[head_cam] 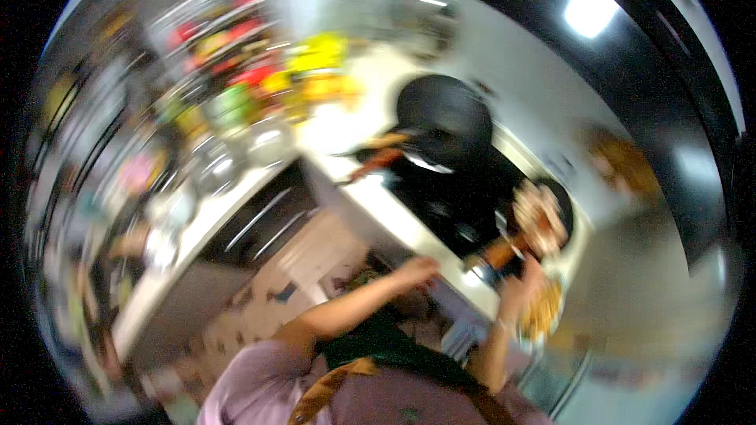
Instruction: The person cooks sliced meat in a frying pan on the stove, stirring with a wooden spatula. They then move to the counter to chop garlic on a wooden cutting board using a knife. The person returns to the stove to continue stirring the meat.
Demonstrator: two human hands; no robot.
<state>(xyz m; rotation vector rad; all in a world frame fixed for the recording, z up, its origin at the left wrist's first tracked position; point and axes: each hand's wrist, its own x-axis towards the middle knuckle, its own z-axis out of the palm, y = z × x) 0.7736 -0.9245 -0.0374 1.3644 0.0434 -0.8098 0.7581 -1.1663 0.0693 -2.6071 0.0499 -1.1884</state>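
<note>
The view is heavily blurred. My left hand (418,272) is in front of the pale counter edge, its fingers blurred and nothing plainly in them. My right hand (530,283) is raised at the right end of the cooktop (455,212), with fingers pointing up. Just beyond it are a round black pan (564,206) and a cream-and-brown item (538,218) whose kind I cannot make out. A brown handle-like piece (499,254) lies close to that hand; contact cannot be told. A large black wok or lid (444,115) sits at the cooktop's far end.
Yellow-brown food (542,310) lies in a dish by my right forearm. Metal bowls (215,165) line the left counter (177,271), near a rack (218,29) of colourful packages. Dark drawers (269,221) are below. A black range hood (644,71) hangs at upper right.
</note>
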